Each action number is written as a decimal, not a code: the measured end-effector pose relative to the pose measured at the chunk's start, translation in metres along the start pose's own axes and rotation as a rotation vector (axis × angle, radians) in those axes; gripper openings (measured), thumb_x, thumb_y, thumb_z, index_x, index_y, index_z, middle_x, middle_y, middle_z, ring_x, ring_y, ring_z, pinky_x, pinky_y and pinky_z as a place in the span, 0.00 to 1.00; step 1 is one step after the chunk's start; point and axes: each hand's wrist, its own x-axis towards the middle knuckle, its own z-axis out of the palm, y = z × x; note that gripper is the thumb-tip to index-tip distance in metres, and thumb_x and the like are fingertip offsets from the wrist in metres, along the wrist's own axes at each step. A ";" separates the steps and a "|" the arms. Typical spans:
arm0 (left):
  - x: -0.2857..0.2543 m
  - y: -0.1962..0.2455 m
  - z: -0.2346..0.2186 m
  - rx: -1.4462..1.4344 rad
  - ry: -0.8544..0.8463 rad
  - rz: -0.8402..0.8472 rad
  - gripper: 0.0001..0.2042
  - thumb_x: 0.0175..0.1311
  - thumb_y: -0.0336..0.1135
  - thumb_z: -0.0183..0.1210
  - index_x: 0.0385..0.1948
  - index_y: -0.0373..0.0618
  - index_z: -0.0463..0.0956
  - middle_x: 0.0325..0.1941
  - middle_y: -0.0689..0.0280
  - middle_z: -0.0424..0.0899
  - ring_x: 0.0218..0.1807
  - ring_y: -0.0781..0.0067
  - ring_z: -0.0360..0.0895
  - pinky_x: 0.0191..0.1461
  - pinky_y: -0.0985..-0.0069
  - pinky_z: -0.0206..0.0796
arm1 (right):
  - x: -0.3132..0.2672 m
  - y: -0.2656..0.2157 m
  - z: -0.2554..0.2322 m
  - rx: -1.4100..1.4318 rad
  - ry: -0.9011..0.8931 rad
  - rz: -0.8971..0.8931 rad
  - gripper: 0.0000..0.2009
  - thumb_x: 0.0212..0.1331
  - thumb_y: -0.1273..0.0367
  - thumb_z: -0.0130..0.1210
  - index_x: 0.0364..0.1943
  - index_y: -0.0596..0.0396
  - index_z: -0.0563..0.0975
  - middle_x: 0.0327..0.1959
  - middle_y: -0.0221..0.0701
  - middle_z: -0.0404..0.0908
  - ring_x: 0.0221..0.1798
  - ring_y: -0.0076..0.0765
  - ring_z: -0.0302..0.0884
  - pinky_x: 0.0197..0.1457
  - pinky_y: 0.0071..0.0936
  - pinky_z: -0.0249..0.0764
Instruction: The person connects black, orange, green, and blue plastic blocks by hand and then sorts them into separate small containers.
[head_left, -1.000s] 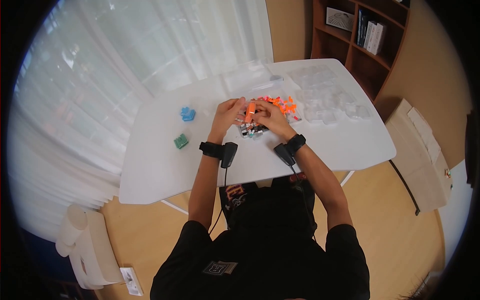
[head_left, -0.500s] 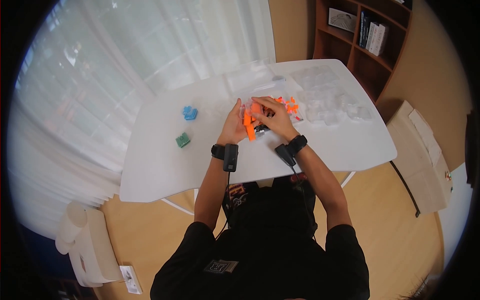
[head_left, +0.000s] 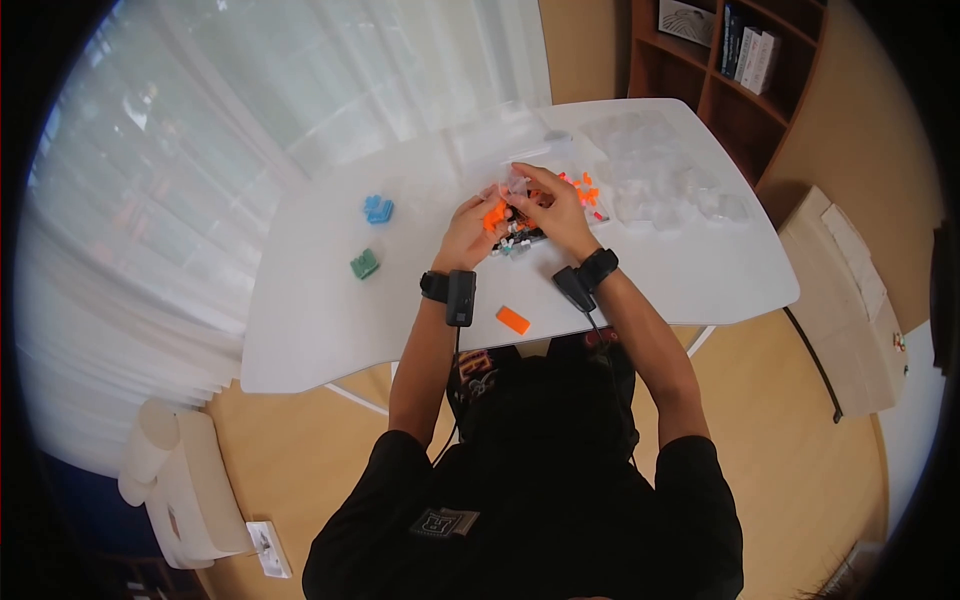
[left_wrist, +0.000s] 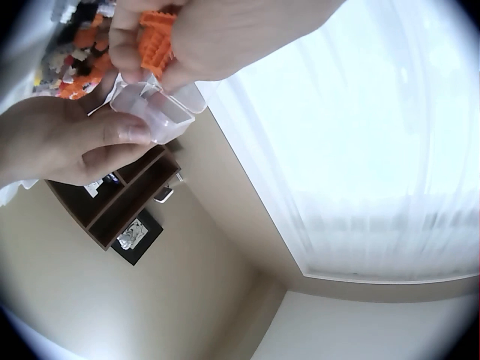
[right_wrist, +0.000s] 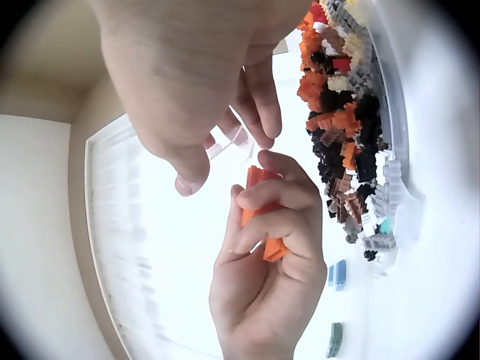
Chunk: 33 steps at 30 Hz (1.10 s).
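Note:
My left hand (head_left: 464, 238) curls its fingers round orange toy bricks (right_wrist: 262, 196), seen clearly in both wrist views. Just beside it, my right hand (head_left: 560, 210) pinches a small clear plastic box (left_wrist: 156, 112) between thumb and fingers. Both hands are raised over a tray heaped with small mixed bricks (right_wrist: 345, 127) in orange, black, brown, white and grey. Nearer the front edge of the table lies one flat orange piece (head_left: 513, 320), apart from both hands.
On the white table (head_left: 320, 330), a blue brick cluster (head_left: 378, 209) and a green one (head_left: 364, 264) sit to the left. Several clear plastic containers (head_left: 665, 190) spread over the back right. A transparent bag (head_left: 505, 145) lies behind the tray.
Orange bricks once between both hands are now in my left hand. An orange piece lower at that hand now appears on the table near the front edge. The clear box shows in my right hand.

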 end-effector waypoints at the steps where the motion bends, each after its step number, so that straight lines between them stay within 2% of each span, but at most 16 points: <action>1: -0.002 0.000 0.001 0.022 0.017 0.033 0.11 0.69 0.36 0.53 0.47 0.43 0.71 0.39 0.65 0.78 0.37 0.74 0.73 0.34 0.81 0.64 | 0.000 -0.003 0.000 0.017 0.011 0.022 0.22 0.53 0.67 0.64 0.54 0.53 0.76 0.44 0.31 0.79 0.39 0.24 0.75 0.41 0.21 0.72; 5: -0.007 0.004 -0.003 0.092 -0.038 -0.036 0.12 0.67 0.33 0.53 0.49 0.42 0.70 0.41 0.64 0.77 0.37 0.72 0.73 0.35 0.80 0.64 | 0.002 0.008 -0.002 -0.005 0.039 0.002 0.22 0.56 0.69 0.62 0.56 0.55 0.74 0.47 0.33 0.78 0.43 0.25 0.77 0.45 0.20 0.74; 7: -0.010 0.006 -0.001 -0.009 0.029 -0.092 0.14 0.66 0.31 0.52 0.52 0.39 0.70 0.42 0.64 0.74 0.36 0.72 0.72 0.38 0.77 0.68 | 0.003 0.011 -0.004 0.290 0.025 0.071 0.23 0.59 0.71 0.58 0.59 0.56 0.70 0.48 0.34 0.77 0.46 0.26 0.77 0.48 0.21 0.75; 11: -0.012 0.011 -0.003 -0.045 -0.062 -0.108 0.14 0.66 0.31 0.54 0.51 0.40 0.70 0.41 0.63 0.74 0.35 0.73 0.71 0.38 0.78 0.67 | 0.007 0.010 -0.010 0.375 0.024 0.128 0.23 0.62 0.72 0.54 0.62 0.57 0.66 0.48 0.34 0.76 0.46 0.25 0.77 0.48 0.22 0.77; 13: -0.012 0.010 0.001 -0.025 -0.049 -0.068 0.12 0.66 0.36 0.56 0.47 0.42 0.72 0.38 0.65 0.73 0.33 0.75 0.69 0.28 0.84 0.61 | 0.009 0.007 -0.016 0.507 0.074 0.226 0.23 0.63 0.71 0.52 0.63 0.55 0.65 0.44 0.31 0.76 0.46 0.24 0.76 0.46 0.22 0.78; 14: -0.012 0.010 0.002 -0.025 -0.053 -0.072 0.12 0.66 0.36 0.56 0.47 0.42 0.72 0.38 0.65 0.73 0.33 0.75 0.69 0.28 0.84 0.61 | 0.009 0.006 -0.018 0.504 0.079 0.227 0.23 0.63 0.71 0.52 0.63 0.55 0.65 0.44 0.31 0.76 0.46 0.24 0.76 0.46 0.22 0.78; 16: -0.015 0.012 0.001 0.036 -0.011 -0.060 0.14 0.67 0.40 0.56 0.46 0.40 0.73 0.35 0.67 0.70 0.27 0.80 0.65 0.21 0.88 0.53 | 0.008 0.001 -0.021 0.680 0.014 0.273 0.24 0.63 0.72 0.52 0.63 0.55 0.64 0.44 0.29 0.74 0.45 0.23 0.75 0.46 0.20 0.77; 17: -0.015 0.012 0.001 0.036 -0.012 -0.061 0.14 0.67 0.40 0.56 0.46 0.40 0.73 0.35 0.67 0.70 0.27 0.80 0.65 0.21 0.88 0.53 | 0.007 -0.001 -0.020 0.680 0.015 0.273 0.24 0.63 0.72 0.52 0.63 0.55 0.64 0.44 0.29 0.74 0.45 0.23 0.75 0.46 0.20 0.77; 19: -0.015 0.015 0.005 0.029 -0.044 -0.071 0.17 0.68 0.44 0.54 0.46 0.38 0.72 0.33 0.68 0.69 0.23 0.85 0.61 0.17 0.90 0.47 | 0.005 -0.010 -0.015 0.539 -0.141 0.286 0.25 0.60 0.74 0.54 0.63 0.55 0.65 0.45 0.28 0.72 0.44 0.22 0.74 0.45 0.19 0.76; 20: -0.016 0.016 0.006 0.029 -0.044 -0.068 0.17 0.68 0.44 0.54 0.46 0.38 0.72 0.33 0.68 0.69 0.23 0.85 0.61 0.17 0.90 0.47 | 0.005 -0.009 -0.015 0.539 -0.144 0.283 0.25 0.60 0.74 0.54 0.63 0.55 0.65 0.45 0.28 0.72 0.44 0.22 0.74 0.45 0.19 0.76; 22: -0.019 0.016 0.009 -0.032 -0.039 -0.062 0.21 0.69 0.50 0.50 0.47 0.38 0.69 0.27 0.71 0.66 0.20 0.88 0.57 0.15 0.92 0.46 | 0.004 -0.005 -0.014 0.562 -0.229 0.235 0.26 0.57 0.75 0.57 0.63 0.54 0.65 0.46 0.28 0.70 0.45 0.21 0.74 0.45 0.18 0.74; 26: -0.019 0.017 0.007 -0.005 -0.022 -0.069 0.20 0.70 0.50 0.50 0.45 0.38 0.69 0.26 0.71 0.67 0.20 0.88 0.57 0.15 0.92 0.46 | 0.005 0.004 -0.013 0.554 -0.243 0.229 0.26 0.55 0.76 0.60 0.60 0.55 0.67 0.47 0.28 0.70 0.46 0.20 0.73 0.45 0.17 0.72; 28: -0.019 0.017 0.008 0.194 -0.002 -0.023 0.19 0.71 0.49 0.48 0.44 0.39 0.70 0.25 0.71 0.67 0.18 0.88 0.57 0.15 0.92 0.46 | 0.006 0.008 -0.007 0.339 -0.192 0.104 0.25 0.53 0.76 0.61 0.58 0.55 0.68 0.47 0.27 0.71 0.47 0.20 0.73 0.45 0.16 0.72; 32: -0.019 0.012 0.004 0.360 0.033 0.023 0.18 0.71 0.48 0.48 0.43 0.39 0.70 0.26 0.71 0.67 0.17 0.88 0.56 0.15 0.91 0.46 | 0.004 0.011 -0.005 0.264 -0.201 0.123 0.24 0.53 0.76 0.61 0.56 0.56 0.70 0.45 0.28 0.74 0.45 0.19 0.73 0.43 0.17 0.73; 33: -0.020 0.016 0.000 0.383 -0.038 0.025 0.18 0.71 0.48 0.48 0.43 0.39 0.71 0.25 0.72 0.67 0.16 0.88 0.56 0.15 0.90 0.46 | 0.005 0.009 -0.007 0.345 -0.208 0.133 0.22 0.53 0.76 0.62 0.54 0.57 0.72 0.43 0.28 0.76 0.43 0.18 0.74 0.42 0.17 0.73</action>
